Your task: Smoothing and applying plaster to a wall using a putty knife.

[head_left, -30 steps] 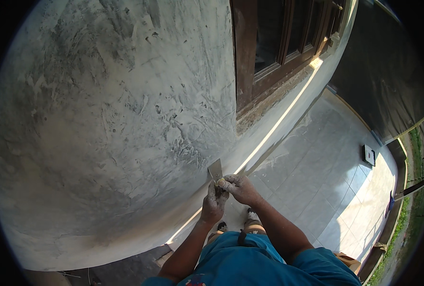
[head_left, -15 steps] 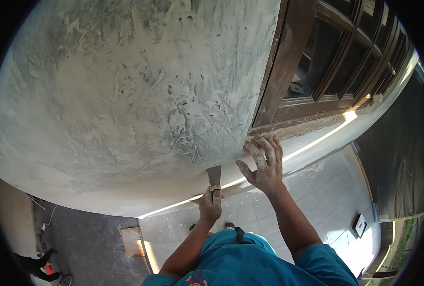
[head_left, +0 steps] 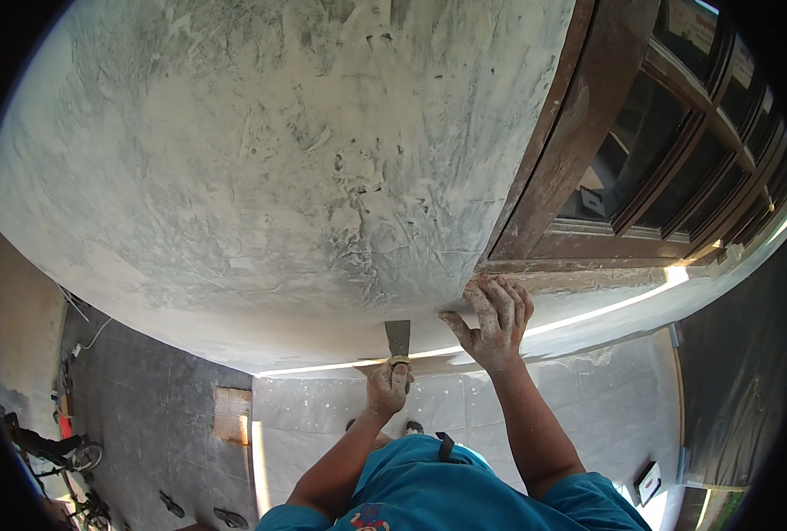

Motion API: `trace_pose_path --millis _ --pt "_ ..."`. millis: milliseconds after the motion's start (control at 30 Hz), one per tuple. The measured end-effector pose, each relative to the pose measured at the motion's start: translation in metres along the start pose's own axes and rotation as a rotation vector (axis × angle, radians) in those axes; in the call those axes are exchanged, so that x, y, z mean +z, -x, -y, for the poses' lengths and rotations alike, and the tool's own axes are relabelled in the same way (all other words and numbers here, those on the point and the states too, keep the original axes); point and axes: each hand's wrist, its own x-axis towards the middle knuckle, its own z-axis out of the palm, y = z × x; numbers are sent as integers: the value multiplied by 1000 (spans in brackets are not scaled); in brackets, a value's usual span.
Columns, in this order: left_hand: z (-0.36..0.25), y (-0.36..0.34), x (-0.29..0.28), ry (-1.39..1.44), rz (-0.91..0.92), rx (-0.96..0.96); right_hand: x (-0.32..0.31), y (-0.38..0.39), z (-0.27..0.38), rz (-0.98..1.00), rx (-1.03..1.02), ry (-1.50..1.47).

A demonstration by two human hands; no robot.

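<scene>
My left hand (head_left: 386, 388) is closed round the handle of a putty knife (head_left: 398, 335). Its flat grey blade points up, against or just in front of the lower part of the plastered wall (head_left: 261, 203). A thin pointed edge of something sticks out to the left behind this hand; I cannot make out what it is. My right hand (head_left: 496, 323), coated with whitish dust, has its fingers apart and slightly bent. Its fingertips rest at the wall's edge, just under the lower left corner of the brown window frame (head_left: 579, 133).
Below the wall lies a pale floor covering (head_left: 322, 416) with white specks. A brown board (head_left: 232, 414) and sandals (head_left: 230, 517) lie on the dark floor at left, near a bicycle (head_left: 85, 457). Dark sheeting (head_left: 721, 354) hangs at right, with a black-and-white box (head_left: 648, 482) nearby.
The view has shifted, so the window sits further right and more of the left floor shows. My right fingers are a little more bent. My left hand still grips the putty knife.
</scene>
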Motion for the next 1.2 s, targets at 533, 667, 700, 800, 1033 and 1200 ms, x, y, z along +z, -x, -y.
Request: trace_pose_path --millis 533,667,700,800,1033,1200 --pt "8 -2 -29 17 149 12 -5 -11 9 3 -5 47" --pt "-24 -17 -38 94 204 59 -11 -15 11 22 -3 84" --pt "-17 -14 -40 97 214 62 -12 -16 13 21 2 94" --pt "20 -3 -43 86 284 -112 -5 -20 17 -10 12 87" --pt "-6 -16 -49 102 351 -52 -6 -28 34 -85 138 91" --pt "-21 -18 -52 132 311 114 -4 -26 32 -82 119 126"
